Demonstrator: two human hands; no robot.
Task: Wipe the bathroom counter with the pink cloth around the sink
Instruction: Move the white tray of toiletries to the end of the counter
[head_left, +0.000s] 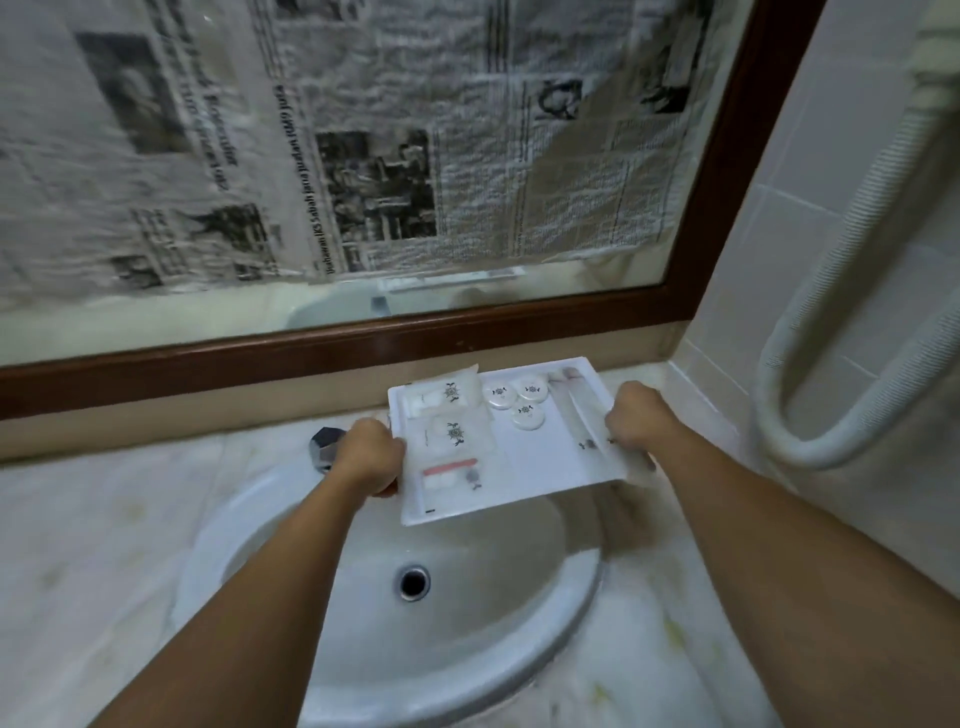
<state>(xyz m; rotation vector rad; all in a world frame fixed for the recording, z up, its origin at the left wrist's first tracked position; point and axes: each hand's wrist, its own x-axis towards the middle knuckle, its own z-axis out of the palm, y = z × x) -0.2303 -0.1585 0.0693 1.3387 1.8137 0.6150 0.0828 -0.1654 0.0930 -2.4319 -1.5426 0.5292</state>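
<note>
Both hands hold a white rectangular tray (550, 467) above the back of the oval white sink (519, 623). My left hand (369, 457) grips the tray's left edge, and a bit of pink or red shows under that hand. My right hand (639, 415) grips the right edge. The tray carries sachets, three round white soaps (519, 402) and a wrapped item. The marble counter (93, 545) surrounds the sink and looks stained. No pink cloth can be clearly made out.
A chrome tap (324, 447) stands behind the sink, left of the tray. A wood-framed mirror (727, 182) covered with newspaper runs along the back. A white corrugated hose (831, 364) hangs on the tiled wall at right.
</note>
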